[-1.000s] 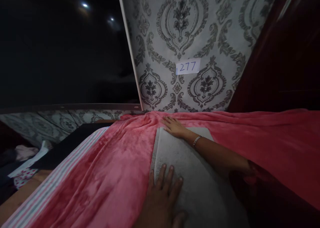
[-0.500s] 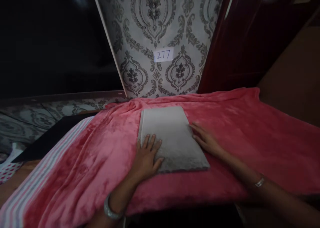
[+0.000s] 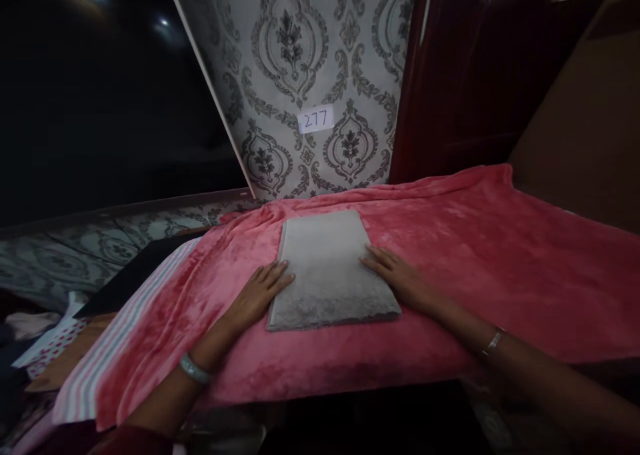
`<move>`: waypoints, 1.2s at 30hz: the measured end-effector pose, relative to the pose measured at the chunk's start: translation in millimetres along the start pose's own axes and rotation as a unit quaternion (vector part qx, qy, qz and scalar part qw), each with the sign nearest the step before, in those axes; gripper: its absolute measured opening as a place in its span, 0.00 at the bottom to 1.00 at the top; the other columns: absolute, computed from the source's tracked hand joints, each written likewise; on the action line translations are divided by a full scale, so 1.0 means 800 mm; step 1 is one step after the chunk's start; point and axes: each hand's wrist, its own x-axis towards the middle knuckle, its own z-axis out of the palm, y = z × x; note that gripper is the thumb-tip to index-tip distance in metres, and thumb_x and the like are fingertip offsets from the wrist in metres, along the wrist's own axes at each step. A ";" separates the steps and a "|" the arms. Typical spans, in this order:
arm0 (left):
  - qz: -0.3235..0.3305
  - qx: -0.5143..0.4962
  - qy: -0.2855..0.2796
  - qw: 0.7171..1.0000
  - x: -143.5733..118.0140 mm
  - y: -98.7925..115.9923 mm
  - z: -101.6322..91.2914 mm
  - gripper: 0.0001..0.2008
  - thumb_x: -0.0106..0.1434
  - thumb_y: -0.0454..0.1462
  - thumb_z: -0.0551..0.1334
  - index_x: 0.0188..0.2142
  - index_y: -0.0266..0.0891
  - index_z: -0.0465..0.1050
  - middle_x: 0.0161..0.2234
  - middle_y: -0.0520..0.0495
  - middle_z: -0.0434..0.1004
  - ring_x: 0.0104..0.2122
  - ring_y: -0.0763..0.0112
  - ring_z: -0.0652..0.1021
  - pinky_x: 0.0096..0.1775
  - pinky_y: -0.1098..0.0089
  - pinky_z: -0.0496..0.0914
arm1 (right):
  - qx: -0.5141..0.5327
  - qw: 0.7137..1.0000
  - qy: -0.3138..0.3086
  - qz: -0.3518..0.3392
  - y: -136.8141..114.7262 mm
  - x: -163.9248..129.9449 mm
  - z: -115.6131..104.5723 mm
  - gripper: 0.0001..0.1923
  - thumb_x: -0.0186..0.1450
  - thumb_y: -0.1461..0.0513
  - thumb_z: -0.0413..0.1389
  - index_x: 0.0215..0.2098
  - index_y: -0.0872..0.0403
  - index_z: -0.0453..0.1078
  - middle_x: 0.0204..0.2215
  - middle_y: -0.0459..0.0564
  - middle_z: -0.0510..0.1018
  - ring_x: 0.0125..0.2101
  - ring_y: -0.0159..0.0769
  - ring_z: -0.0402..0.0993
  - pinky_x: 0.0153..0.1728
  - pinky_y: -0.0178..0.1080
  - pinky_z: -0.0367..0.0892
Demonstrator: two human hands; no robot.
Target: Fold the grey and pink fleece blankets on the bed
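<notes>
A folded grey towel [image 3: 330, 268] with a plush surface lies flat on the pink blanket [image 3: 450, 242]. Its layers show along the left edge, and the near edge looks fuzzy. At the towel's left edge rests my left hand [image 3: 260, 292], fingers stretched out and fingertips touching the cloth. My right hand [image 3: 395, 275] lies along the opposite edge with its fingers extended, the tips on the towel's top. Neither hand grasps anything.
Behind the blanket stands a patterned wall with a paper label [image 3: 316, 118] reading 277. A large dark screen [image 3: 110, 95] fills the upper left, and a dark red panel [image 3: 450, 75] rises at right. Clothes and a dotted cloth [image 3: 55, 345] lie at lower left.
My left hand has slid off the towel's top to its left edge. My right hand stays at the right edge, its fingertips now a little further onto the towel. The view has shifted slightly.
</notes>
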 end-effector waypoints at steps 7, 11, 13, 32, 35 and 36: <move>0.079 0.036 -0.031 0.996 0.021 -0.007 -0.011 0.28 0.68 0.30 0.50 0.66 0.45 0.64 0.68 0.41 0.60 0.69 0.57 0.58 0.66 0.48 0.56 | -0.009 0.997 -0.049 -0.059 0.000 0.020 -0.010 0.25 0.73 0.62 0.49 0.67 0.40 0.63 0.69 0.50 0.60 0.68 0.48 0.55 0.64 0.60 0.57; 0.106 0.021 -0.051 0.993 0.019 -0.006 -0.020 0.27 0.67 0.33 0.53 0.65 0.41 0.65 0.68 0.38 0.61 0.69 0.54 0.58 0.67 0.49 0.55 | 0.004 0.996 -0.071 -0.062 0.000 0.024 -0.011 0.23 0.72 0.57 0.51 0.65 0.45 0.67 0.67 0.54 0.64 0.68 0.51 0.54 0.64 0.61 0.57; 0.096 -0.016 -0.039 0.995 0.020 -0.004 -0.027 0.25 0.66 0.36 0.54 0.63 0.42 0.68 0.67 0.38 0.63 0.68 0.54 0.60 0.66 0.49 0.57 | 0.027 0.996 -0.068 -0.054 -0.001 0.029 -0.014 0.23 0.72 0.55 0.52 0.63 0.45 0.69 0.66 0.55 0.65 0.68 0.52 0.55 0.64 0.60 0.58; -0.157 -0.593 0.263 0.745 0.128 0.034 -0.255 0.20 0.57 0.49 0.68 0.34 0.32 0.77 0.28 0.43 0.79 0.27 0.64 0.79 0.32 0.66 0.75 | 0.526 0.827 0.127 0.149 -0.039 0.165 -0.236 0.21 0.62 0.49 0.61 0.43 0.57 0.76 0.38 0.56 0.82 0.40 0.47 0.81 0.47 0.51 0.76; -0.224 -0.658 0.174 0.698 0.153 0.004 -0.187 0.17 0.59 0.47 0.66 0.36 0.32 0.77 0.28 0.42 0.81 0.28 0.63 0.80 0.32 0.65 0.76 | 0.500 0.842 0.053 0.194 -0.012 0.169 -0.166 0.26 0.68 0.47 0.50 0.46 0.60 0.75 0.38 0.61 0.83 0.39 0.48 0.81 0.46 0.51 0.76; -0.240 -0.674 0.142 0.685 0.157 -0.002 -0.157 0.18 0.59 0.47 0.65 0.37 0.33 0.78 0.28 0.42 0.81 0.28 0.62 0.81 0.32 0.64 0.76 | 0.467 0.859 0.035 0.205 -0.004 0.165 -0.137 0.29 0.69 0.46 0.45 0.47 0.60 0.75 0.36 0.61 0.83 0.37 0.48 0.82 0.45 0.51 0.77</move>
